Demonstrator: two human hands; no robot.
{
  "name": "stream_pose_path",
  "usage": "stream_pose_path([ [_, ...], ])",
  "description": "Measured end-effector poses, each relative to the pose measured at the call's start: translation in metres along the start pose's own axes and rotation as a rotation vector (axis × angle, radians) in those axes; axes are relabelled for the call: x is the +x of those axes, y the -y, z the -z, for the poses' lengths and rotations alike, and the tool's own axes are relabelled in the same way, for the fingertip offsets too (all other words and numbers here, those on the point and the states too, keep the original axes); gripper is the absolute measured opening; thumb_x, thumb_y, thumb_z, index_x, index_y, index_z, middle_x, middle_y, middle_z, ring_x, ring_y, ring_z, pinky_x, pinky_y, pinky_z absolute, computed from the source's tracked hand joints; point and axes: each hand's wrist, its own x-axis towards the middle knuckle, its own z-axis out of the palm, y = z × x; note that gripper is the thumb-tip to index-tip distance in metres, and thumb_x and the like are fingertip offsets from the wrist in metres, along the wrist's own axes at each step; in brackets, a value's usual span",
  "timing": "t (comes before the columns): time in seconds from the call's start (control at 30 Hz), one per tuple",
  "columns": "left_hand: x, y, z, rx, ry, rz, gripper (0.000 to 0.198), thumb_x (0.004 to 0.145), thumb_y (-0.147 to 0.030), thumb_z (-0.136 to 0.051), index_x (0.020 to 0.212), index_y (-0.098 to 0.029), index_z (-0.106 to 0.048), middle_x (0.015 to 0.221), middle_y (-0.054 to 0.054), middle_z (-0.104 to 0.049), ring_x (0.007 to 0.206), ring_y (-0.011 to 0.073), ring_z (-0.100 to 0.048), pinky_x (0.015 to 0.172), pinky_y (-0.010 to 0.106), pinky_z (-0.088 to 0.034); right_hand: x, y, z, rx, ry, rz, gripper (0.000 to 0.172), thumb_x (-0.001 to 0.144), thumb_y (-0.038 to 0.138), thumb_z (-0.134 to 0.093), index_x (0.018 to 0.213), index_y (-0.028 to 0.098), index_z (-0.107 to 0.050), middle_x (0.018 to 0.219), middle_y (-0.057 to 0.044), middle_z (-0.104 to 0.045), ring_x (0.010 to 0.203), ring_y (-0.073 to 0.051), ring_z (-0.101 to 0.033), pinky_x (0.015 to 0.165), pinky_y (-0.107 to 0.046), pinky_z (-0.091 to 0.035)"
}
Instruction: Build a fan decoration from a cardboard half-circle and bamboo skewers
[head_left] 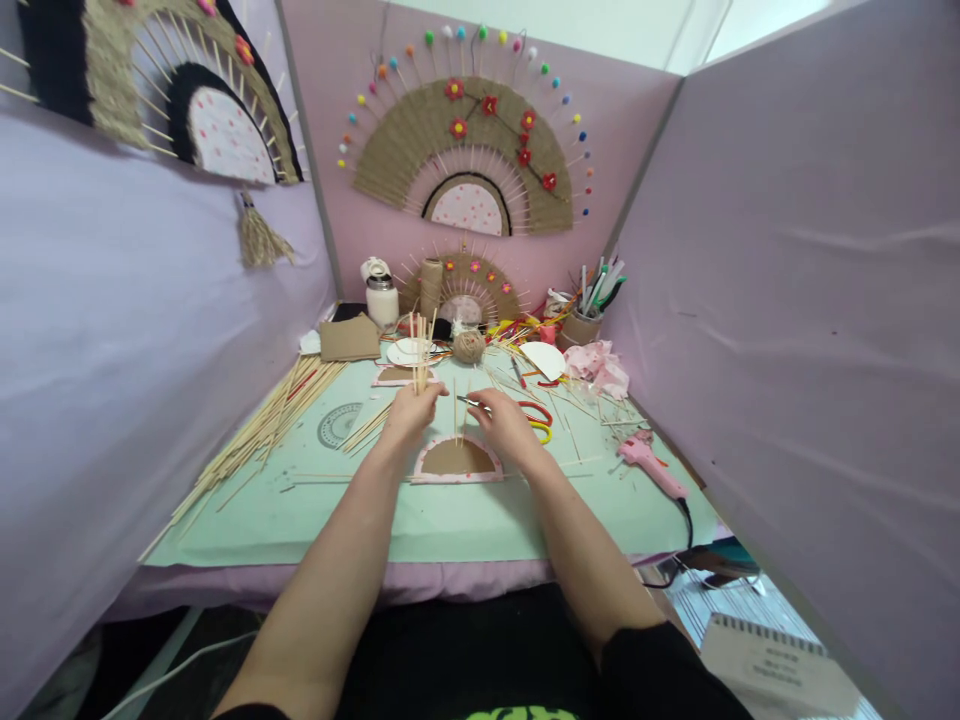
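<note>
My left hand (412, 412) is closed around an upright bundle of thin bamboo sticks (421, 365). In my right hand (504, 422) is a pair of scissors (538, 418); the red and yellow handles stick out on its right side, and a dark tip shows at the fingers. Between and below the hands lies a half-circle of brown cardboard (457, 459) with a pink-and-white spotted fabric rim. A couple of thin sticks (455, 412) extend from its curved top toward the right fingertips. Whether the scissors touch a stick, I cannot tell.
Loose sticks (262, 425) pile along the left, near a clear protractor (339, 427). A pink glue gun (652, 466) with a black cord lies right. Behind are a twine ball (469, 347), a white jar (382, 303) and a tool holder (580, 328). Fabric-covered panels (787, 280) enclose the table.
</note>
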Motion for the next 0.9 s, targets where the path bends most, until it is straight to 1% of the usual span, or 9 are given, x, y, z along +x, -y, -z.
stream_pose_path([
  [0.1, -0.013, -0.004, -0.012, -0.289, 0.431, 0.199, 0.013, 0.075, -0.027, -0.062, 0.075, -0.014, -0.06, 0.058, -0.006, -0.043, 0.038, 0.0013, -0.022, 0.039, 0.017, -0.011, 0.009, -0.011, -0.008, 0.485, -0.132, -0.14, 0.025, 0.089, 0.035, -0.055, 0.102, 0.019, -0.067, 0.096, -0.005, -0.071, 0.088, -0.018, -0.064, 0.079, -0.029, -0.049],
  [0.17, -0.02, -0.005, -0.018, -0.378, 0.597, 0.288, 0.013, 0.079, -0.026, -0.06, 0.078, -0.013, -0.06, 0.06, -0.005, -0.044, 0.038, 0.0003, -0.023, 0.038, 0.015, -0.011, 0.013, -0.015, -0.009, 0.758, -0.138, -0.22, 0.032, 0.084, 0.046, -0.059, 0.098, 0.019, -0.067, 0.086, -0.002, -0.069, 0.076, -0.015, -0.062, 0.065, -0.025, -0.047],
  [0.3, -0.024, 0.001, -0.023, -0.424, 0.705, 0.328, 0.014, 0.085, -0.024, -0.055, 0.08, -0.013, -0.061, 0.061, -0.005, -0.046, 0.037, -0.0002, -0.026, 0.036, 0.012, -0.015, 0.013, -0.015, -0.007, 1.088, -0.103, -0.285, 0.038, 0.071, 0.052, -0.07, 0.087, 0.018, -0.066, 0.076, 0.001, -0.064, 0.063, -0.01, -0.056, 0.058, -0.021, -0.044],
  [0.43, -0.024, 0.005, -0.025, -0.397, 0.718, 0.334, 0.018, 0.089, -0.024, -0.051, 0.084, -0.011, -0.064, 0.061, -0.003, -0.049, 0.037, 0.0002, -0.029, 0.036, 0.013, -0.019, 0.012, -0.012, -0.006, 1.105, -0.111, -0.273, 0.027, 0.067, 0.041, -0.073, 0.074, 0.017, -0.064, 0.064, 0.003, -0.059, 0.057, -0.008, -0.052, 0.056, -0.02, -0.043],
  [0.53, -0.021, 0.007, -0.026, -0.304, 0.575, 0.285, 0.023, 0.091, -0.027, -0.05, 0.083, -0.01, -0.064, 0.062, 0.001, -0.056, 0.042, 0.0043, -0.044, 0.041, 0.015, -0.031, 0.019, -0.016, 0.0, 1.062, -0.235, -0.324, 0.022, 0.072, 0.038, -0.066, 0.071, 0.018, -0.057, 0.066, 0.002, -0.06, 0.053, -0.007, -0.05, 0.049, -0.019, -0.04],
  [0.6, -0.015, 0.007, -0.025, -0.236, 0.28, 0.172, 0.025, 0.091, -0.028, -0.049, 0.078, -0.011, -0.061, 0.063, 0.002, -0.059, 0.05, 0.0079, -0.053, 0.049, 0.018, -0.041, 0.025, -0.021, 0.008, 0.954, -0.321, -0.408, 0.019, 0.08, 0.037, -0.055, 0.075, 0.02, -0.051, 0.069, 0.001, -0.061, 0.05, -0.007, -0.048, 0.046, -0.018, -0.038],
  [0.67, -0.007, 0.007, -0.021, -0.215, -0.045, -0.001, 0.025, 0.092, -0.028, -0.047, 0.076, -0.013, -0.058, 0.063, 0.001, -0.059, 0.054, 0.0083, -0.055, 0.055, 0.02, -0.046, 0.031, -0.027, 0.014, 0.758, -0.286, -0.49, 0.013, 0.086, 0.033, -0.047, 0.082, 0.021, -0.047, 0.066, 0.002, -0.061, 0.048, -0.007, -0.049, 0.047, -0.019, -0.039],
  [0.7, -0.003, 0.007, -0.019, -0.223, -0.136, -0.052, 0.025, 0.092, -0.03, -0.046, 0.077, -0.013, -0.058, 0.064, 0.001, -0.06, 0.055, 0.0084, -0.056, 0.057, 0.02, -0.046, 0.034, -0.029, 0.015, 0.699, -0.247, -0.51, 0.009, 0.085, 0.03, -0.049, 0.086, 0.021, -0.047, 0.064, 0.002, -0.06, 0.047, -0.008, -0.05, 0.048, -0.019, -0.041],
  [0.9, 0.005, 0.008, -0.011, -0.306, -0.154, -0.028, 0.028, 0.085, -0.042, -0.051, 0.079, -0.015, -0.057, 0.064, 0.0, -0.059, 0.053, 0.0088, -0.055, 0.053, 0.02, -0.043, 0.037, -0.028, -0.004, 0.405, -0.082, -0.502, 0.034, 0.075, 0.013, -0.058, 0.108, 0.017, -0.05, 0.057, 0.003, -0.062, 0.049, -0.016, -0.057, 0.062, -0.028, -0.048],
])
